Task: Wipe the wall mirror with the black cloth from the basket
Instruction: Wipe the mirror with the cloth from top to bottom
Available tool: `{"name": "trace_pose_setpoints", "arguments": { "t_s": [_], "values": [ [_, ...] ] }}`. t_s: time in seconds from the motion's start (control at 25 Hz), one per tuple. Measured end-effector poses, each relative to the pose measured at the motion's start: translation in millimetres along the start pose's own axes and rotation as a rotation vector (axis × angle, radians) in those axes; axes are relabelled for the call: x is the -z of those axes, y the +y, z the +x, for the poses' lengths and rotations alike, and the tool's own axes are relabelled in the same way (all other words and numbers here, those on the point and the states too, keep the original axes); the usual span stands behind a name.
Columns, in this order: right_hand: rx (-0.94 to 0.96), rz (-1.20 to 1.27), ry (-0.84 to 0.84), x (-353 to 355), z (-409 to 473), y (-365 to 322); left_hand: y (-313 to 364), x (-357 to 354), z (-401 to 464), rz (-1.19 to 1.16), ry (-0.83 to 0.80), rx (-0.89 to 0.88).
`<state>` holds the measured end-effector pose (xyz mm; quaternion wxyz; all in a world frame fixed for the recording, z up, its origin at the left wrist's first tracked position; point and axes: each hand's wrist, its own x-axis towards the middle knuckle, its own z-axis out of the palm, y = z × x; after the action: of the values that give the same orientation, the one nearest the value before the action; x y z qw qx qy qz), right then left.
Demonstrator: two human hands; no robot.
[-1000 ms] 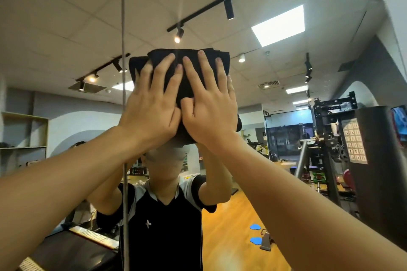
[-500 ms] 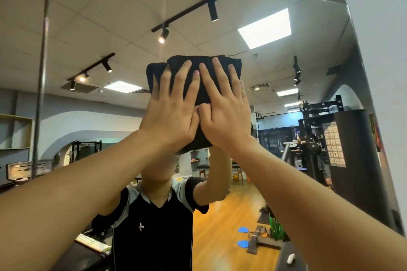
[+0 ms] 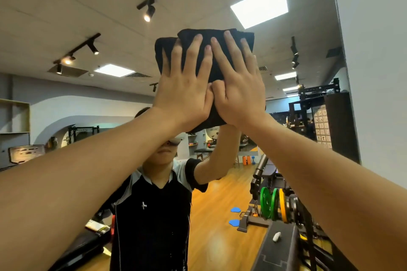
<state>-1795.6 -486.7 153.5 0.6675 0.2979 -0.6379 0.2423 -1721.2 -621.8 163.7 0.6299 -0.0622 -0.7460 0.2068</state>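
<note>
The wall mirror (image 3: 88, 17) fills almost the whole view and reflects a gym room and the person wiping. A folded black cloth (image 3: 220, 35) lies flat against the glass high up, a little right of centre. My left hand (image 3: 185, 86) presses on its left half with straight, spread fingers. My right hand (image 3: 240, 86) presses on its right half in the same way, thumbs touching in the middle. The lower part of the cloth is hidden behind both palms. The basket is not in view.
The mirror's right edge (image 3: 343, 61) meets a plain grey wall (image 3: 378, 50). Reflected in the glass are weight plates on a rack (image 3: 273, 204), a bench, a wooden floor and ceiling lights.
Both hands and the cloth have slid to the right across the glass. The vertical mirror seam has passed out of view on the left and the mirror's right edge has come closer.
</note>
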Motion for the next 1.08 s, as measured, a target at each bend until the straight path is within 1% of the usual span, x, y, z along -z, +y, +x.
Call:
{"name": "trace_pose_setpoints", "arguments": {
  "t_s": [0.24, 0.56, 0.8, 0.92, 1.08],
  "values": [
    [-0.018, 0.007, 0.04, 13.7, -8.0, 47.1, 40.5, -18.5, 22.3, -0.01, 0.015, -0.046],
    [-0.043, -0.003, 0.058, 41.2, -16.7, 142.9, 126.9, -48.3, 66.1, 0.009, 0.01, -0.079],
    [-0.024, -0.053, 0.046, 61.2, -19.1, 230.8, 203.5, -70.1, 102.6, 0.013, 0.004, -0.043],
    [-0.032, -0.087, 0.03, 67.6, -18.9, 259.7, 229.0, -77.3, 117.2, 0.006, -0.001, -0.031],
    [-0.038, -0.062, 0.05, 74.1, -21.3, 292.0, 257.6, -83.5, 130.7, -0.019, 0.008, -0.021]
  ]
}}
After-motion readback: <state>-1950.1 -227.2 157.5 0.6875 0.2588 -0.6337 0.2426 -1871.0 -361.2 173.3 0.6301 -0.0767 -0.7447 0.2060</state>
